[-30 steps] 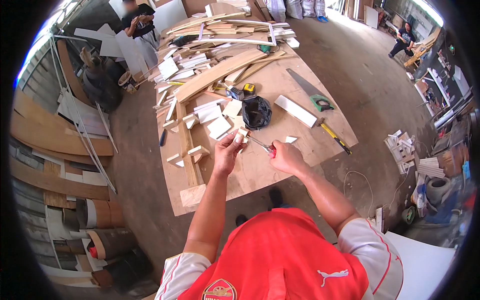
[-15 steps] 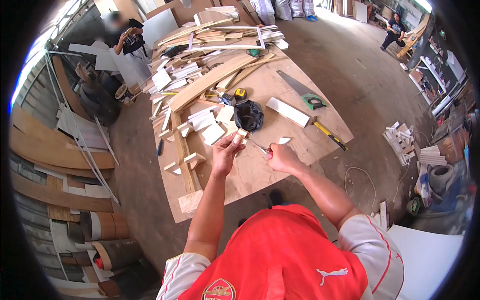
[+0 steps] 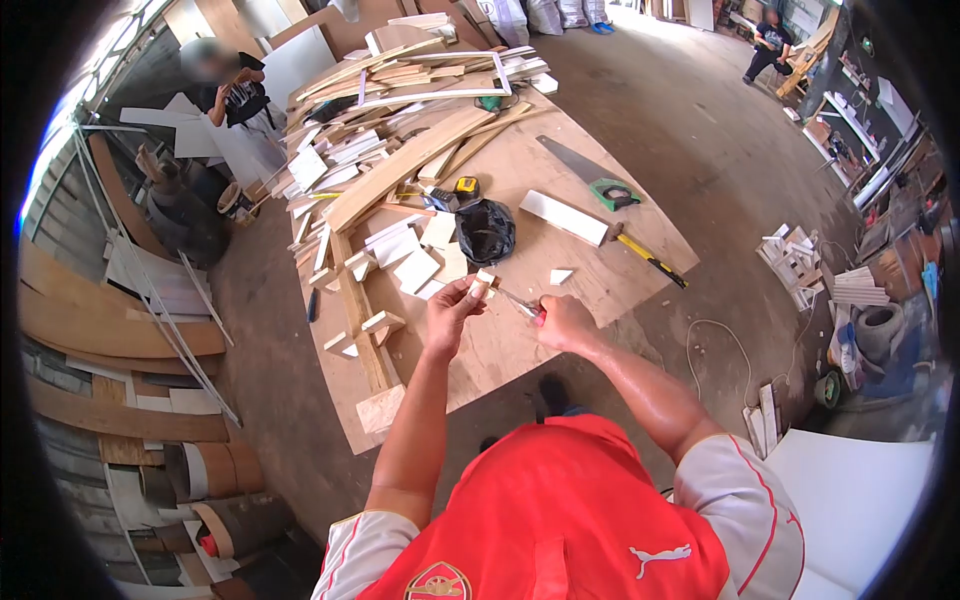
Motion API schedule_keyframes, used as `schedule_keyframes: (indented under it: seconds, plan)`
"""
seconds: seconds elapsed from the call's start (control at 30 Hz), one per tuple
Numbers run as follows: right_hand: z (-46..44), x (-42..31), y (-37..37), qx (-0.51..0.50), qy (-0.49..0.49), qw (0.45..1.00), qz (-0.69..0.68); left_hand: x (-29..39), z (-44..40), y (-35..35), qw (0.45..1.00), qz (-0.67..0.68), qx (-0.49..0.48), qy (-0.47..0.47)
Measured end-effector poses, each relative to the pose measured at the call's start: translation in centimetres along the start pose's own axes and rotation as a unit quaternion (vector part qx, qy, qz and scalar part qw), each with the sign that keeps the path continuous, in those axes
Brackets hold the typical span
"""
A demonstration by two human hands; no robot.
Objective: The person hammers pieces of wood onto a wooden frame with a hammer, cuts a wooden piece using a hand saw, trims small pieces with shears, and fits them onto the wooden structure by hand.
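Observation:
Over the near part of the plywood table (image 3: 500, 355), my left hand (image 3: 452, 315) pinches a small wooden block (image 3: 480, 284). My right hand (image 3: 566, 323) is wrapped round the red handle of a metal tool (image 3: 517, 303); its tip meets the block, and its exact type is too small to tell. Just beyond my hands lies a black plastic bag (image 3: 486, 232), open at the top. To the left, a long wooden piece (image 3: 362, 325) has small blocks standing against it.
A handsaw (image 3: 585, 172), a white board (image 3: 563, 218) and a hammer (image 3: 650, 260) lie at the right. Beyond the bag are a yellow tape measure (image 3: 467, 186) and piled wood strips (image 3: 410, 170). One person (image 3: 240, 95) stands far left; another (image 3: 770, 48) sits far right.
The view has shifted, so the table and its contents appear further left. Both hands keep their grips, with the tool still against the block. The standing person shows more fully.

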State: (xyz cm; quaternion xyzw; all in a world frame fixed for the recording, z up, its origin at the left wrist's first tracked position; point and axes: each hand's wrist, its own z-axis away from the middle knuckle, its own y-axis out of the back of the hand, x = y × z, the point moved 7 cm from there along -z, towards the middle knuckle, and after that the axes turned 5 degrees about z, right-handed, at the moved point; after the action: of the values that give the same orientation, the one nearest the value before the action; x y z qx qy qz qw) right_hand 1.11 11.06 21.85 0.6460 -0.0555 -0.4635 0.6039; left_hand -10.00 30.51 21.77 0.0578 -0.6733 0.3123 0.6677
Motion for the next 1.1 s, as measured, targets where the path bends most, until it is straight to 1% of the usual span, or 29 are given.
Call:
schedule_keyframes:
  seconds: [0.1, 0.2, 0.3, 0.37, 0.4, 0.43, 0.53, 0.63, 0.73, 0.77, 0.87, 0.9, 0.97, 1.0, 1.03, 1.1]
  plan:
    - [-0.5, -0.1, 0.9, -0.01, 0.037, 0.999, 0.015, -0.2, -0.2, 0.3, 1.0, -0.019, 0.0, 0.006]
    - [-0.5, -0.5, 1.9, 0.018, 0.054, 0.998, -0.029, -1.2, 0.1, 0.6, 0.999, 0.04, 0.026, 0.018]
    - [-1.1, 0.4, 0.4, -0.034, 0.053, 0.996, -0.058, -2.7, 0.3, 1.1, 0.996, 0.08, 0.039, 0.029]
    - [-2.2, 3.3, -4.0, -0.115, 0.011, 0.973, -0.198, -3.2, 0.6, 2.4, 0.989, 0.123, 0.076, 0.02]
    - [-2.3, 4.3, -6.0, -0.161, -0.01, 0.951, -0.265, -3.4, 0.9, 3.4, 0.984, 0.144, 0.1, 0.015]
    - [-2.3, 3.9, -5.1, -0.124, 0.023, 0.981, -0.147, -3.8, 0.9, 4.6, 0.982, 0.148, 0.115, 0.013]
    - [-3.2, 5.1, -7.9, -0.167, -0.043, 0.984, -0.043, -4.9, 2.0, 8.0, 0.97, 0.148, 0.194, 0.005]
    - [-4.3, 4.5, -10.5, -0.188, -0.109, 0.975, 0.04, -6.0, 3.3, 10.4, 0.956, 0.165, 0.243, 0.007]
    - [-6.2, 2.6, -13.0, -0.16, -0.13, 0.976, 0.067, -6.3, 4.6, 12.2, 0.944, 0.181, 0.274, 0.0]
    - [-7.3, 2.6, -14.6, -0.136, -0.137, 0.976, 0.097, -6.2, 5.1, 12.9, 0.941, 0.187, 0.283, -0.001]
    - [-9.2, 0.0, -16.0, -0.161, -0.222, 0.956, 0.107, -5.3, 7.0, 14.5, 0.932, 0.17, 0.32, -0.001]
    - [-9.7, -0.7, -16.4, -0.154, -0.231, 0.951, 0.136, -5.3, 7.5, 15.3, 0.931, 0.151, 0.333, -0.005]
    - [-11.4, 0.3, -19.1, -0.115, -0.206, 0.957, 0.166, -4.9, 8.8, 17.5, 0.931, 0.133, 0.339, 0.015]
    - [-11.6, -0.9, -19.4, -0.093, -0.195, 0.96, 0.179, -4.6, 9.3, 18.7, 0.932, 0.125, 0.339, 0.024]
    - [-11.4, -1.6, -19.4, -0.049, -0.192, 0.966, 0.165, -4.3, 10.0, 20.2, 0.929, 0.092, 0.358, 0.022]
    - [-11.2, -5.3, -19.8, -0.027, -0.041, 0.994, 0.1, -3.5, 11.2, 23.0, 0.929, 0.023, 0.366, 0.041]
